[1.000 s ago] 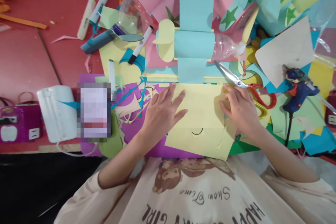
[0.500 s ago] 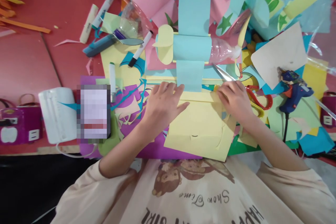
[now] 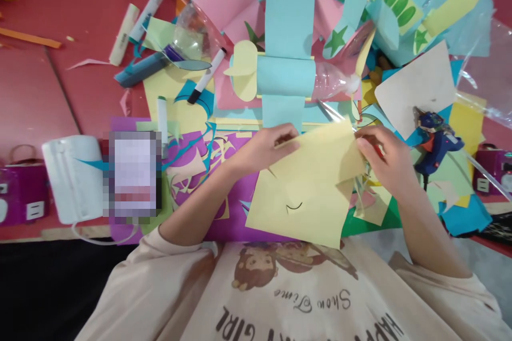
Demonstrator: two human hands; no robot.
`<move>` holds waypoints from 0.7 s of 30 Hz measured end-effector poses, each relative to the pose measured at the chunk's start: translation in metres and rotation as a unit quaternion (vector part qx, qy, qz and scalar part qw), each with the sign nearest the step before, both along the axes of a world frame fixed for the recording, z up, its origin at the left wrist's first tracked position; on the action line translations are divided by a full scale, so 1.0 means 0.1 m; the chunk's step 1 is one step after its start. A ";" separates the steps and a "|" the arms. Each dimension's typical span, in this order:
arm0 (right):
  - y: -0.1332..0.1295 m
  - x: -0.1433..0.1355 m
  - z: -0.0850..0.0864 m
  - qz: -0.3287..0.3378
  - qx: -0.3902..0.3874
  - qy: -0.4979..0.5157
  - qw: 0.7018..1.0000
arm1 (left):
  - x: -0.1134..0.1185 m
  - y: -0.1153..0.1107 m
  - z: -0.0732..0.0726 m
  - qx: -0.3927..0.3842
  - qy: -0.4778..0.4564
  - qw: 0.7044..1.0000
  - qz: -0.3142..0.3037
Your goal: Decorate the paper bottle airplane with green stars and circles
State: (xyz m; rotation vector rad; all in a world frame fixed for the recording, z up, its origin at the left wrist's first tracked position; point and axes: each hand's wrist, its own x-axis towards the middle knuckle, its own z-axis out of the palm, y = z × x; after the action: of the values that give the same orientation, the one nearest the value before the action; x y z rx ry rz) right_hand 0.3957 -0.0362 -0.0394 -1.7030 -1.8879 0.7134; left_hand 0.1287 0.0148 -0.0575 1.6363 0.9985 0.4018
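Note:
A folded yellow paper sheet is lifted and tilted above the cluttered table, a small black curved line drawn on it. My left hand pinches its upper left edge. My right hand grips its upper right corner. Just beyond the sheet lies a plastic bottle plane with light blue paper wings and a yellow tail piece.
A blue glue gun lies right of my right hand. Purple paper with cut scraps spreads to the left, beside a white mask and a blurred-out card. Markers and glue sticks lie at the back left on the red table.
Both hands went from pressing the yellow sheet flat on the table to pinching its upper corners and lifting it, tilted. The scissors near my right hand are now hidden.

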 end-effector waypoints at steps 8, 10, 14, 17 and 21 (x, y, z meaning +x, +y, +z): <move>-0.12 -0.22 -0.29 -0.086 0.080 0.169 0.979 | 0.12 -0.07 -0.27 -0.142 -0.278 0.919 0.240; -0.14 -0.31 -0.28 -0.097 0.188 0.042 0.976 | 0.13 -0.08 -0.31 -0.136 -0.281 0.917 0.249; -0.09 -0.52 -0.19 0.075 0.176 -0.080 0.978 | 0.13 -0.09 -0.31 -0.174 -0.279 0.922 0.207; 0.01 -0.70 -0.17 0.112 0.119 -0.130 0.978 | 0.12 -0.10 -0.28 -0.201 -0.271 0.925 0.175; 0.07 -0.88 -0.17 0.133 0.104 -0.152 0.974 | 0.11 -0.12 -0.27 -0.201 -0.271 0.929 0.153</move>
State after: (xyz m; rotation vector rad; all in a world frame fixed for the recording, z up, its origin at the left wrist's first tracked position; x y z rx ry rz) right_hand 0.3075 -0.0290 -0.0567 -1.5097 -2.3434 0.3439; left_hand 0.1402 0.0033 -0.0847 0.9223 0.8367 0.7588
